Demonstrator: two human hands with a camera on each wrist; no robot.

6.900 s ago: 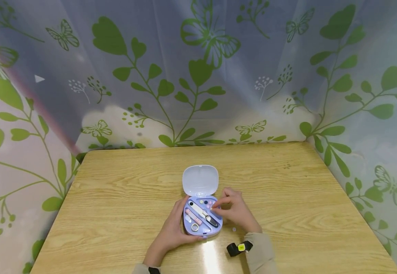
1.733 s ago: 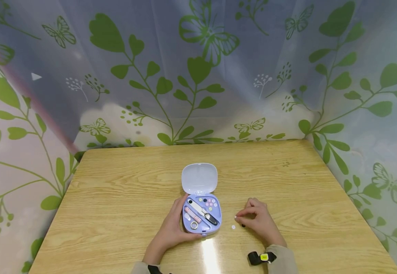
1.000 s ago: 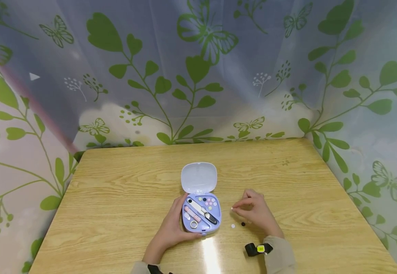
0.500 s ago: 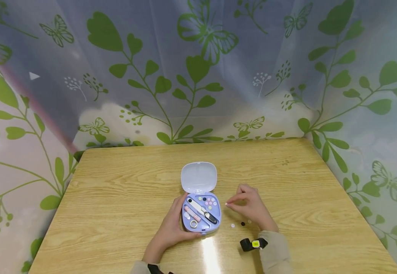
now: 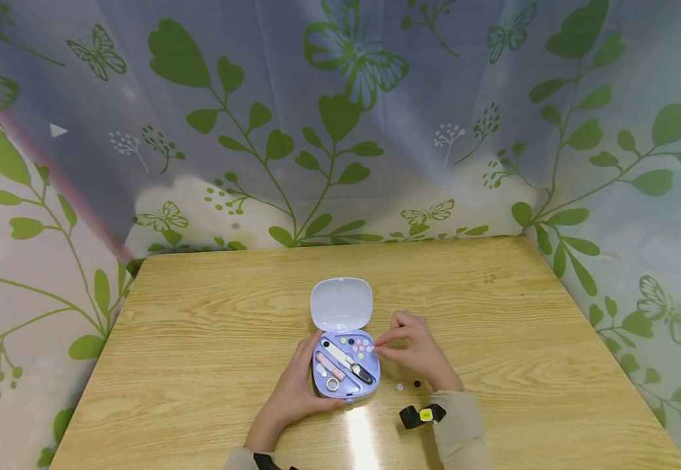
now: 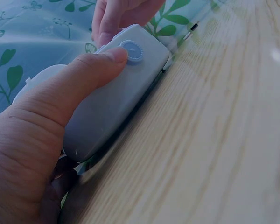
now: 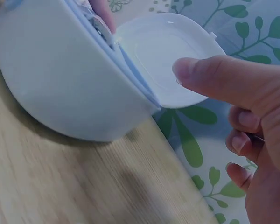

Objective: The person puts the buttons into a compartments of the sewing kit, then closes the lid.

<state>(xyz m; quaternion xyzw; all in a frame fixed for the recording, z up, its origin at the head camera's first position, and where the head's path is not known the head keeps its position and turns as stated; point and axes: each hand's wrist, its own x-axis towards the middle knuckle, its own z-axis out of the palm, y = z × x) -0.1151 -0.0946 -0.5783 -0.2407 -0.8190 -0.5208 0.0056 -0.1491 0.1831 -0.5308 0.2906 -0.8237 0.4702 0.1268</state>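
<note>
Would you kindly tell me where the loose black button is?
In the head view, the black button lies on the table, just right of a white button, below the right hand.

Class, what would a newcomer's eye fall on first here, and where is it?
Probably the patterned backdrop, its green leaves and butterflies rising behind the table. Next, the open lilac box near the table's front, held by the left hand, with the right hand at its right edge. A white button and a black button lie to its right.
</note>
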